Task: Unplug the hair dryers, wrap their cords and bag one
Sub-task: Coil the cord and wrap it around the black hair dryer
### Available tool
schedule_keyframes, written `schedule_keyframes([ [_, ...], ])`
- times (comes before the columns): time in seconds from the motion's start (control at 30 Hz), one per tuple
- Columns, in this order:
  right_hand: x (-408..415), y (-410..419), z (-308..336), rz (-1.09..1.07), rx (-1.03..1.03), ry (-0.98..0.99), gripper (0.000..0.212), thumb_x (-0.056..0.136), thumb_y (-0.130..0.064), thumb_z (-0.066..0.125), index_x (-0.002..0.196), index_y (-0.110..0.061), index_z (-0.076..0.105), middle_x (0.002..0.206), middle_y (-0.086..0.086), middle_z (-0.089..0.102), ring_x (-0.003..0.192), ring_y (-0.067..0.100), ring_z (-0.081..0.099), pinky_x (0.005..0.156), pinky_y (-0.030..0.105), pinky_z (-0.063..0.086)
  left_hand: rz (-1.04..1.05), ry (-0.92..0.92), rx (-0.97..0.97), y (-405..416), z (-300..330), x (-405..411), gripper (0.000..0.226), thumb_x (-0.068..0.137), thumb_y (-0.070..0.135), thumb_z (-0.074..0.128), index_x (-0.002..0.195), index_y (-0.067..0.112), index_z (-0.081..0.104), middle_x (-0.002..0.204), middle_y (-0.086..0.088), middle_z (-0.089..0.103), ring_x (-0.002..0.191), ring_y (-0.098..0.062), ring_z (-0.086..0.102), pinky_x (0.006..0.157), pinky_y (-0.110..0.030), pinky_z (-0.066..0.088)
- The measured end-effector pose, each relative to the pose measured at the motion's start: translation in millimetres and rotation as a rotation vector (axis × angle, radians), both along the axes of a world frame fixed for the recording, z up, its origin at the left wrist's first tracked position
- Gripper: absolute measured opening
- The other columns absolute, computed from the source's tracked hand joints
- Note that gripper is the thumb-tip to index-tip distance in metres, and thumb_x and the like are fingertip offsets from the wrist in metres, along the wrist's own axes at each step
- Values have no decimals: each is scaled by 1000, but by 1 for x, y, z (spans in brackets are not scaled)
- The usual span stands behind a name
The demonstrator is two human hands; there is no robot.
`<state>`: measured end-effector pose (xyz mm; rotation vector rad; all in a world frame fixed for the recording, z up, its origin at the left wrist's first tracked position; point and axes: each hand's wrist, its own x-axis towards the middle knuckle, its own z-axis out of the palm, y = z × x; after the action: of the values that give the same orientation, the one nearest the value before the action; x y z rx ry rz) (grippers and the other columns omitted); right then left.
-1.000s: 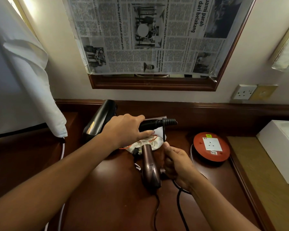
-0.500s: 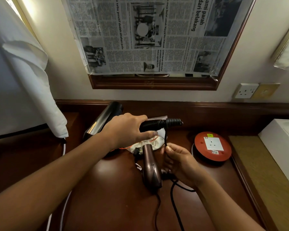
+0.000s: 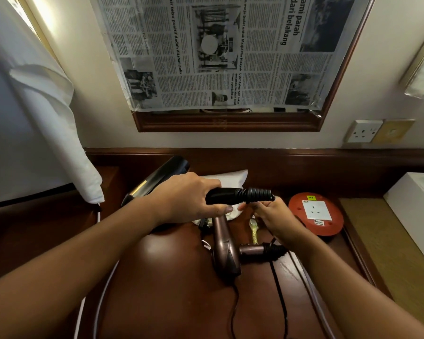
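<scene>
Two hands ready the black dryer's cord for wrapping

Left hand (image 3: pixel 191 199) grips black dryer (image 3: pixel 157 178) handle steady above the surface (image 3: pixel 162 289); right hand (image 3: pixel 271 216) pinches its cord beside the handle's ribbed end.

Glossy black hair dryer (image 3: pixel 157 178), bronze-brown hair dryer (image 3: pixel 224 250) with black cord (image 3: pixel 278 297), red round socket reel (image 3: pixel 315 214) with white faceplate and yellow sticker, dark reddish-brown table (image 3: pixel 171 302), white bag (image 3: pixel 230 178), black-and-white newspaper (image 3: pixel 230 52), white box (image 3: pixel 414 211)
</scene>
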<state>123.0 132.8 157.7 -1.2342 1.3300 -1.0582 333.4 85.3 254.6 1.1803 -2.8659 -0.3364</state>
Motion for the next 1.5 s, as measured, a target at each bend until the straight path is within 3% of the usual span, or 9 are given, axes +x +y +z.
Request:
schedule_keyframes([
  [0.1,-12,-9,10,51,14,1,21,92,-10,55,79,-11,71,61,7,50,63,21,38,60,28,32,-15,-5,16,0,0,2,42,84,67,50,94,27,56,69,7,56,63,-8,54,52,-22,34],
  [0.27,-30,-22,35,208,-57,242,16,88,-23,61,85,-9,68,80,12,59,74,22,51,67,25,42,-43,-78,-35,3,-5,6,28,84,66,50,89,41,41,68,15,47,69,-7,50,58,-26,36],
  [0.5,-44,-44,55,164,-733,871,36,83,-43,63,74,-9,68,69,3,54,65,21,52,58,31,41,-54,-134,-129,1,-3,5,32,85,66,49,93,35,47,72,11,48,73,-12,52,63,-30,43],
  [0.63,-46,-43,61,74,-1010,996,37,87,-40,56,76,-6,66,69,5,54,65,21,50,51,34,42,-73,-200,-175,-1,-1,2,36,84,70,45,95,36,46,73,11,48,73,-12,55,66,-31,47],
  [0.77,-44,-38,64,-43,-1133,1065,50,94,-46,47,83,-2,68,72,9,55,66,24,50,58,29,37,-42,-252,-221,-2,-4,-3,43,85,71,43,100,32,51,70,10,44,69,-13,52,59,-29,39],
  [1.0,-31,-22,56,-36,-1061,1110,27,86,-29,57,85,-6,71,73,8,49,71,22,43,61,34,36,84,-316,-228,-12,-12,-11,41,87,69,42,91,29,48,70,9,46,60,-10,47,49,-26,31],
  [1.23,-6,-1,37,-63,-895,1001,30,89,-29,49,80,-9,70,75,-6,39,73,12,36,64,30,30,168,-284,-250,-16,-33,-17,49,86,70,41,102,26,54,73,8,46,68,-17,51,56,-30,35],
  [1.4,10,10,24,-284,-630,650,38,95,-24,51,64,-5,61,65,-1,46,58,13,42,50,26,35,232,-241,-273,-23,-31,-18,56,85,74,39,107,24,53,84,1,59,82,-24,63,61,-33,40],
  [1.5,19,11,22,-373,-277,399,24,94,-23,57,79,-14,74,75,1,61,69,13,58,59,27,46,262,-233,-307,-27,-30,-20,54,87,71,39,107,23,51,85,0,59,81,-24,63,62,-34,43],
])
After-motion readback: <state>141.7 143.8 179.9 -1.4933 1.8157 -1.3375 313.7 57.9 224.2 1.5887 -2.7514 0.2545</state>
